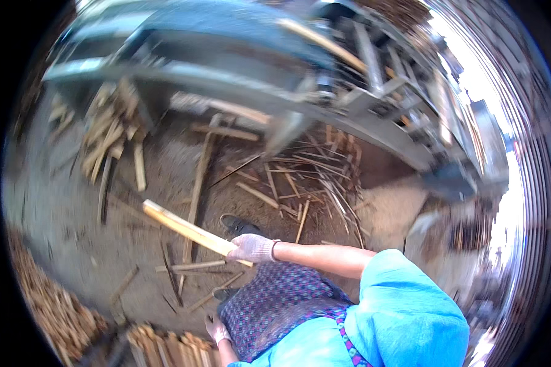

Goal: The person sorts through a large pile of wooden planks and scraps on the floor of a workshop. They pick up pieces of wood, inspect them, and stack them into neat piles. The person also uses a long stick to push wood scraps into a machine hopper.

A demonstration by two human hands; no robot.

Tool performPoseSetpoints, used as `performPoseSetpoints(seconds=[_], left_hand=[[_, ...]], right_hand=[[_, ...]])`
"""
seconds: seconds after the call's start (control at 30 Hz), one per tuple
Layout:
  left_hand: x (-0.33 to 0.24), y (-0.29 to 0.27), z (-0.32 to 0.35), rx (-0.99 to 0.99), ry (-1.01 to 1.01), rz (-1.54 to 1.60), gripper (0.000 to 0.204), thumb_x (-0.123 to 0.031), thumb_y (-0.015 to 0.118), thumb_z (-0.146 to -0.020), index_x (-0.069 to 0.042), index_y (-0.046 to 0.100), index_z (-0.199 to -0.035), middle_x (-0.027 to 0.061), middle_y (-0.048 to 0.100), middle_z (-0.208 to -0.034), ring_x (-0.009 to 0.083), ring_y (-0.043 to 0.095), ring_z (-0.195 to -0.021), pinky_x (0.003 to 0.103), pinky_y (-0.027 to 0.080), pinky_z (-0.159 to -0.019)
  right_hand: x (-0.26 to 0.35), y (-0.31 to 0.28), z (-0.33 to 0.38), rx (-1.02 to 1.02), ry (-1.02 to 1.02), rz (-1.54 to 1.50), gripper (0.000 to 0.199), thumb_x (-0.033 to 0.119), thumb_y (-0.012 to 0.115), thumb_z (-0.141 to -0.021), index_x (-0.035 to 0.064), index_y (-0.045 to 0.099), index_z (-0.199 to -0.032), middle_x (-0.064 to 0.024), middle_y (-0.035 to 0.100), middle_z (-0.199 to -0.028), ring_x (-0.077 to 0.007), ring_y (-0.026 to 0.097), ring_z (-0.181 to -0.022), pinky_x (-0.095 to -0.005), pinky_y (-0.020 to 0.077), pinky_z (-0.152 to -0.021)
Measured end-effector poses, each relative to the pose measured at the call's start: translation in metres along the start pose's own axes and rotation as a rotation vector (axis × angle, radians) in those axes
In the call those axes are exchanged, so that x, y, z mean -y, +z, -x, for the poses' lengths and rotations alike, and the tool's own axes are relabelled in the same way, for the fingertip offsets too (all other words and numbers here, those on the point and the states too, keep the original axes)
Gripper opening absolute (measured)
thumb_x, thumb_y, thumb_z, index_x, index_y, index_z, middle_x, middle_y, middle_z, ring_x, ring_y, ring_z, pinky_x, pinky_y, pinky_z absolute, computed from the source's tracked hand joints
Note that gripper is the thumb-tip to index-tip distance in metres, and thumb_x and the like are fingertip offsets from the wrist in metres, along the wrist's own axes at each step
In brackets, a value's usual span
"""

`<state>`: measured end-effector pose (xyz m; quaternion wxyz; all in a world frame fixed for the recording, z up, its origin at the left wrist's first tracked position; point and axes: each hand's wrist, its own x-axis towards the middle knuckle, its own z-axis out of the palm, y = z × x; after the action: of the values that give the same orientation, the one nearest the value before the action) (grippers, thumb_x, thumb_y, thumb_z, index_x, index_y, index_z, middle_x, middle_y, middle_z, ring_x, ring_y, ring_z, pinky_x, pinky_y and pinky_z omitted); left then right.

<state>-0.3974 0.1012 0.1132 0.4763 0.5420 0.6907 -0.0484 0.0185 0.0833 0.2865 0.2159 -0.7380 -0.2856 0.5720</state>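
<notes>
My right hand (pixel 251 248), in a pale knitted glove, is closed around one end of a wooden strip (pixel 187 227). The pale yellow strip juts out to the left over the floor, clear of the ground. My left hand (pixel 217 329), gloved as well, hangs low beside the dark patterned apron (pixel 281 306). Its fingers look loose and apart, with nothing seen in them, though they are small and slightly blurred.
A long blue-grey machine bench (pixel 226 76) crosses the top, with a wooden piece (pixel 324 44) on it. Scrap sticks (pixel 312 171) litter the floor before my shoes (pixel 241 225). Wood piles stand under the bench (pixel 113 128) and at the lower left (pixel 61 300).
</notes>
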Motion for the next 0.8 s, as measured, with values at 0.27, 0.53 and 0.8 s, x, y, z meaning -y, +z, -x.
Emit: performPoseSetpoints(seconds=[0.27,0.53,0.8], left_hand=[[-0.031,-0.085,-0.071,0.177,0.198,-0.381,0.039,-0.026,0.058,-0.09,0.005,0.063,-0.112,0.0138,0.065,-0.078,0.0244,0.059,-0.066,0.038,0.048,-0.062],[-0.13,-0.031,-0.092,0.401,0.277,0.031,0.04,-0.025,0.058,-0.095,0.004,0.062,-0.122,0.003,0.063,-0.08,0.0118,0.054,-0.064,0.029,0.044,-0.056],[-0.136,-0.048,0.038,0.135,0.344,-0.15,0.065,-0.036,0.061,-0.088,0.005,0.054,-0.138,0.0193,0.071,-0.107,0.0278,0.067,-0.096,0.036,0.051,-0.085]], right_hand=[[-0.028,-0.146,0.264,-0.988,-0.569,0.872,0.013,0.022,0.069,-0.091,0.0098,0.073,-0.09,-0.0066,0.072,-0.087,-0.0207,0.071,-0.077,-0.0365,0.0594,-0.072],[-0.082,-0.347,0.648,-2.299,0.936,0.396,0.055,0.05,0.058,-0.096,-0.0029,0.067,-0.111,-0.0188,0.07,-0.097,-0.0224,0.067,-0.09,-0.0373,0.0527,-0.081],[-0.074,-0.119,0.32,-1.259,-0.256,0.489,0.027,0.017,0.074,-0.089,-0.0003,0.069,-0.109,-0.0159,0.074,-0.1,-0.0276,0.073,-0.086,-0.0356,0.0572,-0.079]])
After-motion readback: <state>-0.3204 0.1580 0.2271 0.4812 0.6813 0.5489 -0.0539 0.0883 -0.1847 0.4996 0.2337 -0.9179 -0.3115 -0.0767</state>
